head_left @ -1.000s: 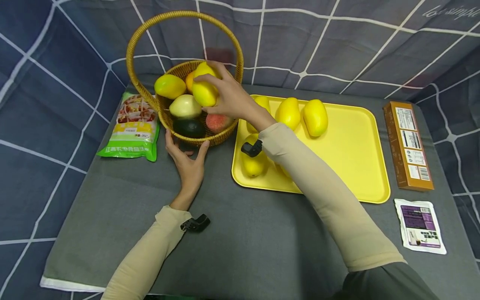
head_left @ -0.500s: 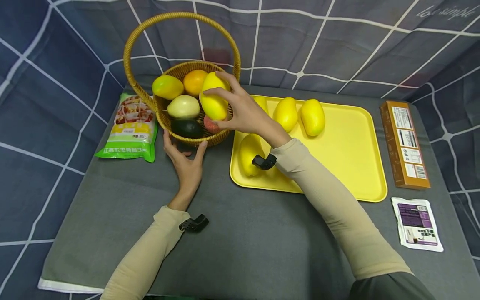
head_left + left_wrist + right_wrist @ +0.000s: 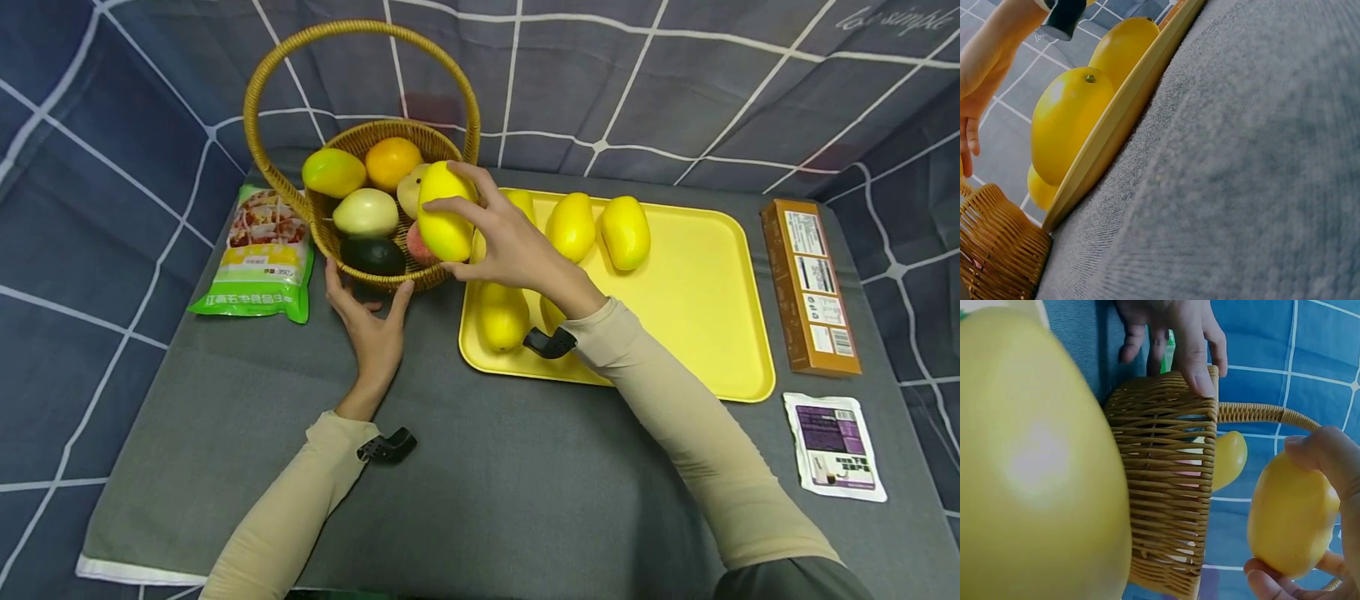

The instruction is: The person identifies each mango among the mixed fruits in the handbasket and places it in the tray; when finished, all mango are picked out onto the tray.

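A yellow mango (image 3: 444, 212) is gripped between the thumb and fingers of my right hand (image 3: 517, 237), over the right side of the wicker basket (image 3: 433, 277). In the right wrist view, the held mango (image 3: 1291, 515) is beyond the basket's rim, apart from the fruit inside. My left hand (image 3: 372, 342) rests its spread thumb and fingers against the basket's near wall and rim. Inside lie a green-yellow mango (image 3: 333, 172), an orange (image 3: 393, 163), a pale round fruit (image 3: 366, 212), a dark avocado (image 3: 372, 256), a reddish peach (image 3: 420, 244) and another pale fruit (image 3: 410, 192).
Right of the basket lies a yellow tray (image 3: 705, 317) with several mangoes (image 3: 572, 227). A green food bag (image 3: 262, 258) stands left of the basket. At the right are a brown box (image 3: 813, 287) and a white-purple pouch (image 3: 835, 446). The basket's tall handle (image 3: 360, 27) arches above.
My right hand has moved right and nearer to me with the mango, from over the basket's middle toward its right edge. The orange and a pale fruit now show. My left hand has stayed put.
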`<state>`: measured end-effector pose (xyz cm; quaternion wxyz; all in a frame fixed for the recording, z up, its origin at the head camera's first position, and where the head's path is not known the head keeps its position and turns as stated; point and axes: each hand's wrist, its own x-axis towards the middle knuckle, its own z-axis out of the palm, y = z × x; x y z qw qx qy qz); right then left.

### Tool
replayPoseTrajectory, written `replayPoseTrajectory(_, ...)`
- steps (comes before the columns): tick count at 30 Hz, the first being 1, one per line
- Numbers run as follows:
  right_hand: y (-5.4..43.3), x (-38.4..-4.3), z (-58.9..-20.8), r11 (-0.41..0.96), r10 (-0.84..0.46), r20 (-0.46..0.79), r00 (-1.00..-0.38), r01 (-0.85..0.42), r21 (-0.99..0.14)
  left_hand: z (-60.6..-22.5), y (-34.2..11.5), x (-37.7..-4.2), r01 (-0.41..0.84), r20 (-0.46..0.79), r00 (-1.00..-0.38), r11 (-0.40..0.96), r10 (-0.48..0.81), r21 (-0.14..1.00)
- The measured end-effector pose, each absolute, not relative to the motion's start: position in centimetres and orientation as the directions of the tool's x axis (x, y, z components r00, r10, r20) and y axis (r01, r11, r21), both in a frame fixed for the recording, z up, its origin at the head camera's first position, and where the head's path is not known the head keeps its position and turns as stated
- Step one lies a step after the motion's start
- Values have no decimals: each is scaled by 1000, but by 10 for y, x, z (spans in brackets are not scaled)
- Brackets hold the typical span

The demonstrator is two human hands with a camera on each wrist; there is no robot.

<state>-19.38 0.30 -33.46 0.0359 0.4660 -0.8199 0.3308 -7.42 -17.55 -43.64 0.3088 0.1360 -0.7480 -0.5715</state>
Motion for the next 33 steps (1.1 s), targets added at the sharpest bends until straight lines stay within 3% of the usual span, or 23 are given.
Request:
replayPoseTrajectory(7, 12, -190, -337, 346, -731, 381, -566, -789, -507, -450, -182, -77, 151, 309, -771, 311, -557, 938)
replayPoseTrajectory(14, 20, -185, -341, 346, -732, 369, -573, -779, -523, -422, -171, -70, 168, 309, -776, 291, -550, 942)
replayPoseTrajectory(22, 35, -176, -345, 351, -729, 369, -577, -778, -521, -446, -179, -77, 135, 298, -770, 312, -564, 940)
replayPoseTrajectory(33, 67, -161, -355, 394, -703, 344, -623, -743, -540, -449, -179, -76, 150, 301, -766, 298, -568, 943)
